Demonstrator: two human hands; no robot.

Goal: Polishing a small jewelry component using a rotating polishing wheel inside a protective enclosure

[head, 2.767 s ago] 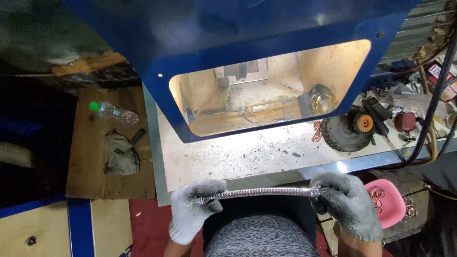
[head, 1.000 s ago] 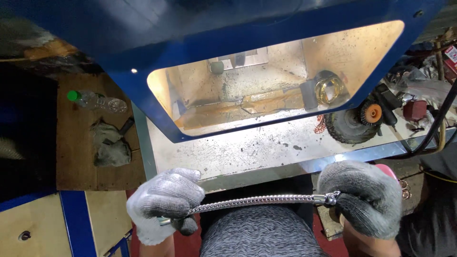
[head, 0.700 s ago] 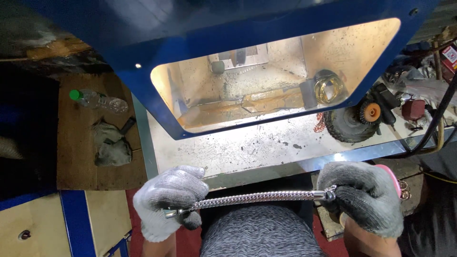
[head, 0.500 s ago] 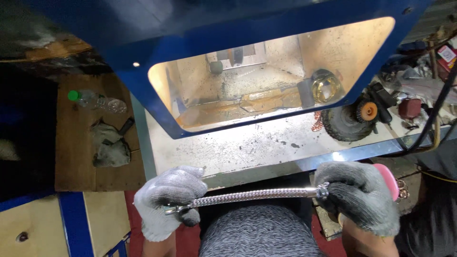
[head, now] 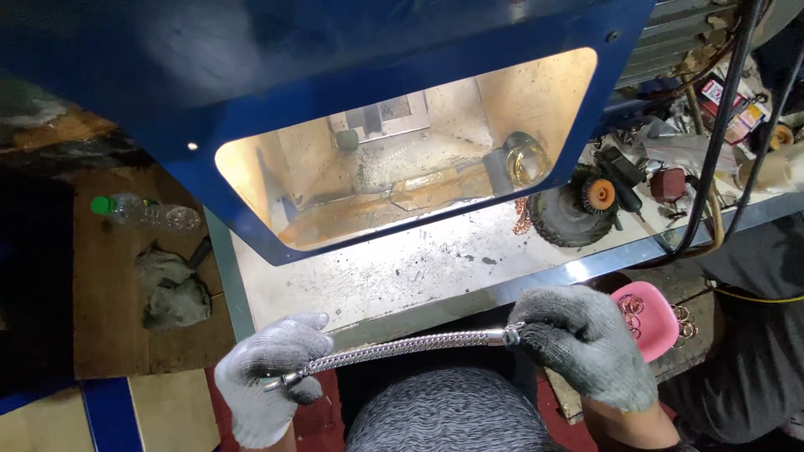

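Braided metal hose (head: 402,347), silvery, flexible, ribbed weave, runs nearly level between both hands just in front of the bench (head: 402,268) edge, above the person's lap. Left hand (head: 268,377) in a grey knit glove, fingers curled shut around the hose's lower left end; a small metal fitting pokes out by the thumb. Right hand (head: 586,339), same grey knit glove, fist closed over the other end, smooth metal ferrule showing just left of the knuckles. Hose sags slightly toward the left, right end higher.

Bench top is pale sheet metal, scuffed, speckled with dark grit, bright steel lip along the near edge. Blue metal cabinet (head: 335,75) overhangs it, with a wide rounded window lit warm yellow inside; interior dusty, tan, a glassy round part at the right end. Round black wire wheel (head: 565,219) lies on the bench right of the window, a smaller brush with an orange hub (head: 599,194) just beside it. Black cables (head: 720,134) drop down on the right. Pink plastic stool seat (head: 653,318) sits just right of the right hand, copper-coloured rings near it. Left side: wooden board (head: 109,285) with a clear plastic bottle (head: 146,213), green cap, lying flat, and a crumpled grey rag (head: 172,289) near it.
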